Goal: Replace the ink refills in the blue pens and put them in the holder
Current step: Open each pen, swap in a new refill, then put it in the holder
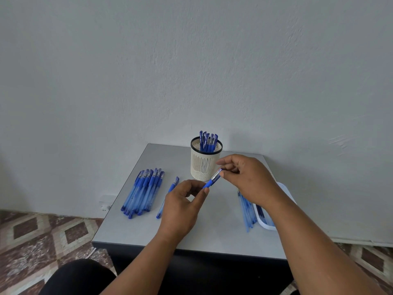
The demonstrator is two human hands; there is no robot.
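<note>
a small grey bench (131,231) stands against a plain pale wall (191,60), on a floor of brown and cream diamond tiles (42,231). above the bench the left hand (180,207) pinches the blue grip end of a pen (211,181), and the right hand (246,177) pinches its other end with curled fingers. just beyond the hands stands a cream mesh holder (203,165) with capped blue pens (208,142) upright in it. left of the left hand lie a single pen (171,189) and a pile of blue pens (143,191). under the right wrist lie loose refills (246,209) beside a white tray (263,224).
</note>
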